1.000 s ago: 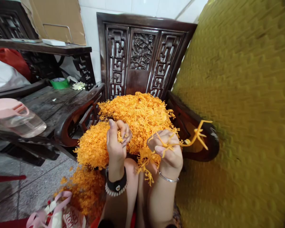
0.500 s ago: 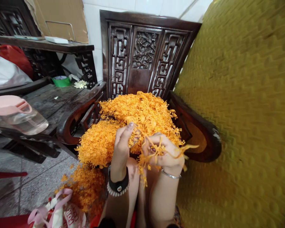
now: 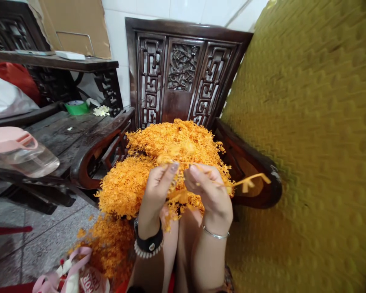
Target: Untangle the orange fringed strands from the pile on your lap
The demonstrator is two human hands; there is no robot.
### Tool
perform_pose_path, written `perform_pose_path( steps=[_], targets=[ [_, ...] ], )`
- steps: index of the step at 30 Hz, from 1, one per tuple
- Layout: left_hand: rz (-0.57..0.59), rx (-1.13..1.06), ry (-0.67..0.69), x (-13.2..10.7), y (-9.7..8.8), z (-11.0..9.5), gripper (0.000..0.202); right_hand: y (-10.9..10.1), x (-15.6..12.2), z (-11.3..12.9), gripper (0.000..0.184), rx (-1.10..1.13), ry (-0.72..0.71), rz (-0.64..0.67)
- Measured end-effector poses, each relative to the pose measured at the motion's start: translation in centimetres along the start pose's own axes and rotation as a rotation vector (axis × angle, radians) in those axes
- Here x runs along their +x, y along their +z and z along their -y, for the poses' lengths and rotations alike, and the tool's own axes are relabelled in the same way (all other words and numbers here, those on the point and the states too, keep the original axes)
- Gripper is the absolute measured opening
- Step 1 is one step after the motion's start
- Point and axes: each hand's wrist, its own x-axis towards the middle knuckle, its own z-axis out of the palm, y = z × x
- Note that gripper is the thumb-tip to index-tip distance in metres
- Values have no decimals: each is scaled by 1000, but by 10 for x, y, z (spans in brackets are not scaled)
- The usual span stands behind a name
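A large heap of curly orange strands (image 3: 171, 136) covers the seat of a dark carved wooden chair in front of me. Over its near edge, my left hand (image 3: 160, 183) pinches an orange strand between thumb and fingers. Close beside it, my right hand (image 3: 212, 185) is also closed on orange strands. One long strand end (image 3: 253, 179) sticks out to the right past this hand. Some branching orange bits hang below and between the hands, above my knees. The exact place where the strands meet my fingertips is blurred.
Left stands a dark wooden seat with a pink-lidded clear bottle (image 3: 21, 152) and green tape roll (image 3: 77, 107). More orange strands (image 3: 110, 240) lie low at left, near a bag with pink handles (image 3: 85, 276). A yellow-green textured sheet (image 3: 308, 142) rises at right.
My right hand has turned, its thumb now showing on top, and has come level with the left. The strand end reaches farther right, and fewer strands drape over the right hand.
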Motion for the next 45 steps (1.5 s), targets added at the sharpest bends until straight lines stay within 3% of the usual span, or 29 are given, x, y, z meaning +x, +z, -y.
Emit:
perform_pose_path(
  steps=[2,6,12,14,16,19,23,27,37,41,45],
  targets=[
    [-34,-155,-135,-4,1,0,21,4,0,1,46,232,-79,27],
    [94,-426,-300,-7,7,3,35,20,0,5,53,414,-281,-29],
    [301,-494,-268,-3,17,1,49,27,-1,7,53,606,-413,69],
    [260,-529,-209,-2,16,0,52,20,-2,8,50,684,-443,4],
    [176,-600,-123,-1,12,-1,55,9,-4,11,45,730,-514,-167],
    [177,-667,-63,4,5,-3,55,-8,-6,18,48,634,-516,-330],
    [345,-646,-100,9,1,-7,39,-17,-8,23,55,384,-349,-213],
    [362,-626,-118,10,2,-9,22,-12,-7,22,51,253,-375,-172],
    [135,-349,-54,0,18,-6,55,-13,-6,14,48,90,-351,-198],
    [56,-433,-68,0,22,-7,49,-14,-6,12,48,48,-322,-225],
    [-2,-465,-187,2,19,-5,26,-15,-5,11,46,73,-327,-216]
  ],
)
